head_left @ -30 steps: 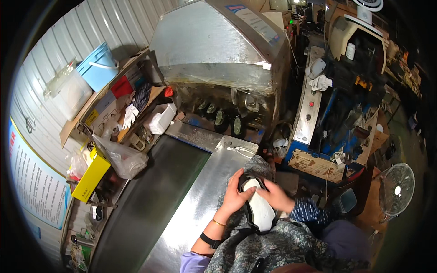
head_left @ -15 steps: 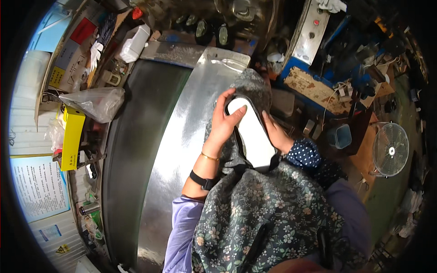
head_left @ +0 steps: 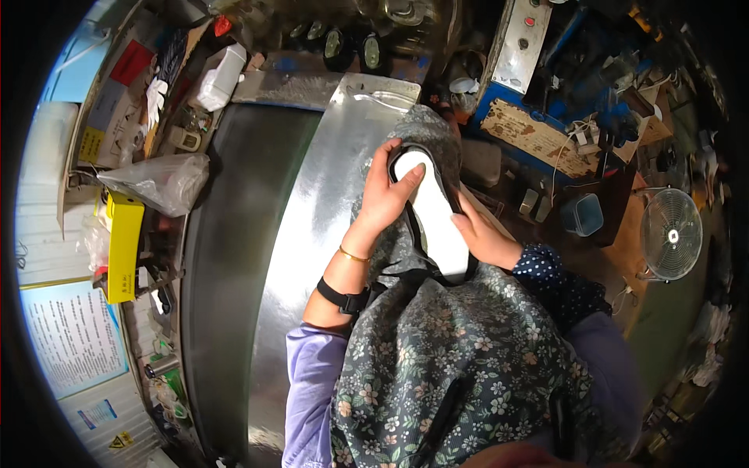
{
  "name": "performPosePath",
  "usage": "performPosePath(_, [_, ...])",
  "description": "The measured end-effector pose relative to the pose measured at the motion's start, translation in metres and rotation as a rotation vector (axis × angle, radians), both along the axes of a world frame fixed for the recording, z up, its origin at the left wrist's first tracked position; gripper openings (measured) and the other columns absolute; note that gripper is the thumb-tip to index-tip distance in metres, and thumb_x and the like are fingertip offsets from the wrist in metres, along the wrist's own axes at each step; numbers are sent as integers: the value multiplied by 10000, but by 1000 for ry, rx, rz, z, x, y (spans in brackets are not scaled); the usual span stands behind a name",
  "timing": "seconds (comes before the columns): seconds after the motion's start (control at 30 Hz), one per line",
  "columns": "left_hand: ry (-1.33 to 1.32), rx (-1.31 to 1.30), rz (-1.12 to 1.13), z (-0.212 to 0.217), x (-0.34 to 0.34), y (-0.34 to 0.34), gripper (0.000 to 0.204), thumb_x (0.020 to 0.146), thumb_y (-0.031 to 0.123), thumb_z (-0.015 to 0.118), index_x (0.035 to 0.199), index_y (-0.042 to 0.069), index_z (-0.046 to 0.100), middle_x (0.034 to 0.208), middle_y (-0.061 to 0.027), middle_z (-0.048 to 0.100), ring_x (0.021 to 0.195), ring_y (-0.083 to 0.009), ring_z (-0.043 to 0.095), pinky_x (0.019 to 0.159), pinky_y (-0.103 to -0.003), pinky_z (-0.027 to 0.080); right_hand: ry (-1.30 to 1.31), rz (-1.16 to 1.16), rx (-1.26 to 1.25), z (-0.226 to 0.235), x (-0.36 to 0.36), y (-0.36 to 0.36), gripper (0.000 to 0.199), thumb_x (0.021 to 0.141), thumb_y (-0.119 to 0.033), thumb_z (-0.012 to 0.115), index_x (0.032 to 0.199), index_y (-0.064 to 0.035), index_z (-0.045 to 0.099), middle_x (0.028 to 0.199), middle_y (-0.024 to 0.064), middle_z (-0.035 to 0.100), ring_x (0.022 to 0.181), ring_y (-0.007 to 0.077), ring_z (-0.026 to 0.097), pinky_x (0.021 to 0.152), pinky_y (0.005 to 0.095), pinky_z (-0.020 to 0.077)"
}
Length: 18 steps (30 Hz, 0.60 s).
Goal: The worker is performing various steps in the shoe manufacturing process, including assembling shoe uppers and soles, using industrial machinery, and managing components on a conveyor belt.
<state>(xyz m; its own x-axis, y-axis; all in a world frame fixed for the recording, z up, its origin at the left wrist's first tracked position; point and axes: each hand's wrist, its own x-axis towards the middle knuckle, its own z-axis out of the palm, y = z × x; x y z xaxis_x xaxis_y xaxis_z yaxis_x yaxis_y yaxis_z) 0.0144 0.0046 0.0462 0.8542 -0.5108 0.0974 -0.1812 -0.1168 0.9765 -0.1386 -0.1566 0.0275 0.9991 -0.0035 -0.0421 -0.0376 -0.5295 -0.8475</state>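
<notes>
Since the earlier frame, your right hand (head_left: pixel 491 239) is shifting slightly lower along the white sole-shaped piece (head_left: pixel 438 214), its thumb now showing at the edge. Your left hand (head_left: pixel 385 195) is gripping the upper end, its thumb pressing the white face and its fingers wrapping the dark surround (head_left: pixel 414 234), probably keeping the layers together. Both hands are clamping opposite sides, likely for steadiness. The piece is lying near the frame's centre, over your floral apron (head_left: pixel 413 335), perhaps for easy viewing.

Room beside left hand (head_left: pixel 382 195), over metal plate (head_left: pixel 308 226); plastic bag (head_left: pixel 170 184) crowds belt (head_left: pixel 238 242).
</notes>
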Motion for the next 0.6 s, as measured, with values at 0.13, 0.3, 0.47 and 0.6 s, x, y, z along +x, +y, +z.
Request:
performPosePath(0.13, [174,-92,21,-2,-2,-5,544,875,160,712,1310,-46,456,1173,-146,599,1080,-204,569,938,-308,462,183,24,259,-7,10,-13,720,1040,-434,396,1463,120,214,1470,315,359,1398,350,347,1133,356,292])
performPosePath(0.3, [-11,0,20,-3,-10,-2,547,878,115,723,1338,-2,451,1137,-85,613,1054,-163,562,944,-286,447,53,-160,-49,3,45,-11,445,1034,-339,403,1139,39,613,900,205,701,884,362,681,796,416,535])
performPosePath(0.47, [62,-11,51,-6,-4,-1,496,898,136,700,1311,-5,465,1124,-93,617,1021,-161,575,904,-278,467,-393,-151,-741,22,53,13,285,940,-225,570,743,-19,563,624,140,621,600,318,638,581,390,519])
performPosePath(0.6, [85,8,-7,-8,2,-6,529,896,166,706,1314,-32,450,1128,-104,615,1013,-155,575,878,-270,477,-466,-164,-728,25,43,8,207,935,-202,581,918,3,609,717,176,656,667,334,663,592,386,540])
